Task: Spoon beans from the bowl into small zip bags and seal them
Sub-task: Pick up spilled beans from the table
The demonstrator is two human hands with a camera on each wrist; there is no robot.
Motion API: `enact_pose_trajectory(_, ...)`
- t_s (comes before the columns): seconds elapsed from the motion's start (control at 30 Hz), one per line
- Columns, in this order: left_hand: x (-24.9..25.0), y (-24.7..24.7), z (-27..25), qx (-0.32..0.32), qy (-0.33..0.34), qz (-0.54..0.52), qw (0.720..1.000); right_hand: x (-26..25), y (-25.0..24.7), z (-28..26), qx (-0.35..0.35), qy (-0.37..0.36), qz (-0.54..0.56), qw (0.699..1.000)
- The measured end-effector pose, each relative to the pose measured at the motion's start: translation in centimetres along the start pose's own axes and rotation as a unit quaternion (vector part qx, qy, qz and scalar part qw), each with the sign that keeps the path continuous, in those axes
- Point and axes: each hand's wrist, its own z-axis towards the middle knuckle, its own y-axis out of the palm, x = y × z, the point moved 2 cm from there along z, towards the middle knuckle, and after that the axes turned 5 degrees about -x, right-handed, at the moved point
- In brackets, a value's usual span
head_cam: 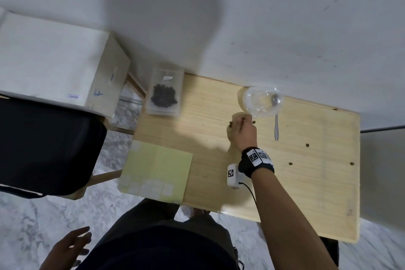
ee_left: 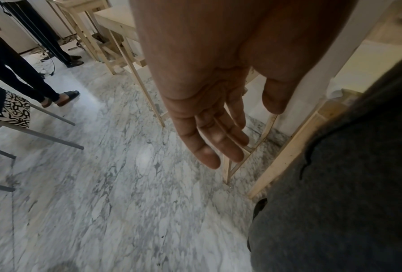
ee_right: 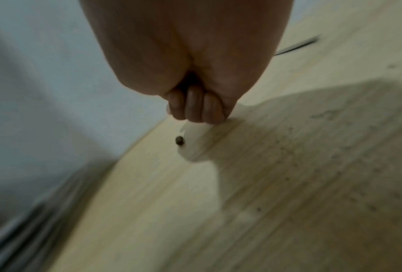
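A clear bowl (head_cam: 256, 103) stands at the far edge of the wooden table (head_cam: 306, 182), and a metal spoon (head_cam: 276, 120) leans in it. A zip bag of dark beans (head_cam: 164, 92) lies flat at the table's far left corner. Just left of the bowl, my right hand (head_cam: 237, 121) (ee_right: 195, 112) has its fingers curled and seems to pinch a small clear zip bag (ee_right: 195, 143) with one dark bean (ee_right: 179, 140) at its edge; this view is blurred. My left hand (head_cam: 81, 239) (ee_left: 218, 147) hangs by my thigh, fingers straight, holding nothing.
A pale green sheet (head_cam: 157, 169) with small pale squares along its near edge lies on the table's left side. A white box (head_cam: 54, 61) and a black chair seat (head_cam: 43, 149) stand to the left. Other people's legs (ee_left: 21, 73) show across the marble floor.
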Motion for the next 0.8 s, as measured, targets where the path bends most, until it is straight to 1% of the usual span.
enact_pose_trajectory(0.03,0.0,0.1,-0.1,-0.002,0.001,0.002,1.000,0.5,-0.2,-0.2,0.006,0.018,0.053,0.998)
enact_pose_trajectory(0.07,-0.1,0.2,-0.1,-0.003,0.001,0.005,1.000,1.0,-0.5,-0.4,0.007,0.040,0.130,0.991)
enact_pose_trajectory(0.1,-0.1,0.3,-0.1,-0.005,0.003,0.007,1.000,1.5,-0.6,-0.7,0.003,0.070,0.215,0.974)
enact_pose_trajectory(0.13,-0.2,0.4,-0.1,-0.005,0.005,0.009,1.000,2.0,-0.6,-0.9,-0.001,0.095,0.277,0.956)
enact_pose_trajectory(0.17,-0.2,0.4,-0.1,-0.006,0.007,0.010,1.000,2.6,-0.5,-1.1,0.005,0.113,0.317,0.942)
enact_pose_trajectory(0.2,-0.1,0.5,0.0,-0.007,0.007,0.011,1.000,2.9,-0.4,-1.2,0.016,0.126,0.324,0.937)
enact_pose_trajectory(0.23,-0.1,0.5,0.1,-0.008,0.007,0.010,1.000,2.9,-0.4,-1.4,0.028,0.133,0.320,0.938)
enact_pose_trajectory(0.27,-0.1,0.4,0.2,-0.007,0.007,0.010,1.000,3.0,-0.3,-1.3,0.041,0.127,0.290,0.948)
enact_pose_trajectory(0.33,0.0,0.3,0.4,-0.006,0.010,0.008,1.000,2.7,-0.3,-1.2,0.056,0.089,0.212,0.972)
enact_pose_trajectory(0.43,-0.2,0.1,0.7,-0.003,0.008,0.001,1.000,2.6,0.4,-0.6,0.046,0.051,0.119,0.991)
enact_pose_trajectory(0.5,-0.3,-0.1,0.6,-0.004,0.004,-0.003,1.000,2.8,0.9,-0.4,0.043,0.047,0.088,0.994)
enact_pose_trajectory(0.63,-0.8,0.0,0.4,-0.006,0.007,0.001,1.000,2.8,1.1,-0.1,0.067,0.038,0.068,0.995)
enact_pose_trajectory(0.73,-1.0,0.2,0.1,-0.003,0.010,0.004,1.000,2.9,1.2,-0.2,0.053,0.025,0.041,0.997)
enact_pose_trajectory(0.8,-1.1,0.4,0.0,0.000,0.009,0.003,1.000,2.8,1.2,-0.4,0.056,0.025,0.024,0.998)
